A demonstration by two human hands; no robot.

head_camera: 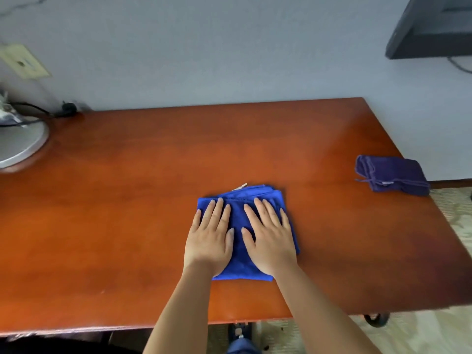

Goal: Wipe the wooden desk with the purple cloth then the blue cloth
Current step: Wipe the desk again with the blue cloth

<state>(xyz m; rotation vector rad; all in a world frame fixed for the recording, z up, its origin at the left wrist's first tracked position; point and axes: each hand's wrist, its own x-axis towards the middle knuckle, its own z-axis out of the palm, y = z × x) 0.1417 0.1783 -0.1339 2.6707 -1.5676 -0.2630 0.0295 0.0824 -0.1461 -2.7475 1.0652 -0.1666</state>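
Two cloths on this glossy reddish wooden desk, slick and hard, so fabric should glide. Blue cloth sits folded mid-desk, soft, light microfibre I'd guess; best handled by flat palm pressure, not pinching. Left hand and right hand lie on it, fingers spread flat, gripping nothing. Purple cloth is bunched near the right edge.
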